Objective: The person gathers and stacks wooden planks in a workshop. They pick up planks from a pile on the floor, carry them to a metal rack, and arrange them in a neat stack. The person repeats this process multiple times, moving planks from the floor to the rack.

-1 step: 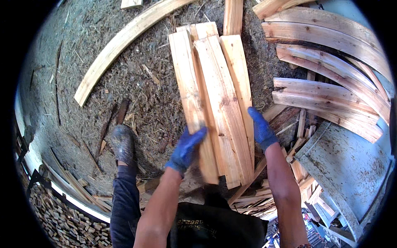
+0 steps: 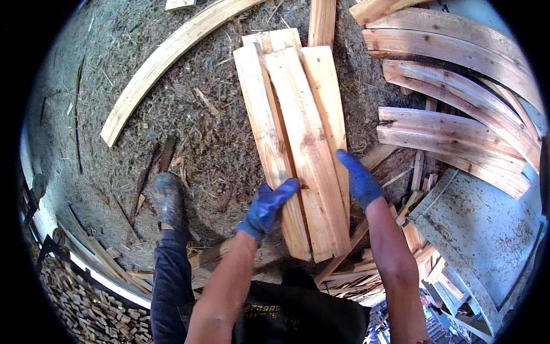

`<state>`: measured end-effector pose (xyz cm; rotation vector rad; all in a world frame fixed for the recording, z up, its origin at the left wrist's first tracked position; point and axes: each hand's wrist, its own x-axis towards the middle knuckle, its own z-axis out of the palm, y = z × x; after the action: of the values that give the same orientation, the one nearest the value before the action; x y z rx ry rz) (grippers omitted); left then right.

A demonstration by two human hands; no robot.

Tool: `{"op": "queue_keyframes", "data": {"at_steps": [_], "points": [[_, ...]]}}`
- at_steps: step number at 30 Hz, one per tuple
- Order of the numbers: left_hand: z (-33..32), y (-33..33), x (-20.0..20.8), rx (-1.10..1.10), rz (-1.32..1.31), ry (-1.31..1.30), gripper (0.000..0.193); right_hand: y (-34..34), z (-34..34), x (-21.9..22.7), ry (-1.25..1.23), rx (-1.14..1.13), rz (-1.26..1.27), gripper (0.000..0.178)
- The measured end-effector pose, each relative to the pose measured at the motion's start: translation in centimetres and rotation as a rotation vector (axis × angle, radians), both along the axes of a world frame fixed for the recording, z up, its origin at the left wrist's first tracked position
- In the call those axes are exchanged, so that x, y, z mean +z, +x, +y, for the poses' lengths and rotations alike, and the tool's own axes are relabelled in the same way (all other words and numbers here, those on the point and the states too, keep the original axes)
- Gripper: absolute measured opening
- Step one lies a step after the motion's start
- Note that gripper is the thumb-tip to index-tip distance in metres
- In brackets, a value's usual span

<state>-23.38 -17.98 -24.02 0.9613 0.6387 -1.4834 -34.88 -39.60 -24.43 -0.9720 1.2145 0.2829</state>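
A pile of pale wooden boards (image 2: 312, 137) lies lengthwise before me, narrow boards side by side on top of others. My left hand (image 2: 264, 209), in a blue glove, grips the left board (image 2: 266, 132) near its lower end. Its thumb lies across the top, while the other fingers are mostly hidden at the left side. Against the pile's right edge is my right hand (image 2: 360, 180), also gloved in blue, thumb pointing up along the right board (image 2: 329, 97). The undersides of the boards are hidden.
A long curved board (image 2: 154, 66) lies on the chip-strewn ground at left. Several boards (image 2: 447, 132) rest at right above a rusty metal sheet (image 2: 481, 223). Split sticks (image 2: 361, 278) lie below the pile. My left boot (image 2: 168, 200) stands left; stacked wood (image 2: 91, 304) fills the lower left.
My left hand has pushed the left board's lower end rightward, covering most of the gap beside the middle board. My right hand has shifted slightly left with the pile's right edge.
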Motion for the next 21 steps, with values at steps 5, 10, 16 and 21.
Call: {"op": "queue_keyframes", "data": {"at_steps": [5,10,16,21], "points": [[-1.0,0.4,2.5,-0.015,-0.095,-0.028,0.037,1.5,0.4,2.7,0.074,0.091,-0.022,0.058],[0.9,1.2,9.6,-0.032,0.002,0.031,0.034,1.7,2.5,8.1,0.099,0.043,0.04,0.046],[9.5,-4.1,18.0,0.11,-0.04,0.32,0.031,3.3,9.2,16.1,0.263,0.351,-0.026,0.052],[14.7,-3.3,15.7,0.23,-0.013,0.48,0.042,3.9,17.9,10.7,0.146,0.39,-0.007,0.065]]}}
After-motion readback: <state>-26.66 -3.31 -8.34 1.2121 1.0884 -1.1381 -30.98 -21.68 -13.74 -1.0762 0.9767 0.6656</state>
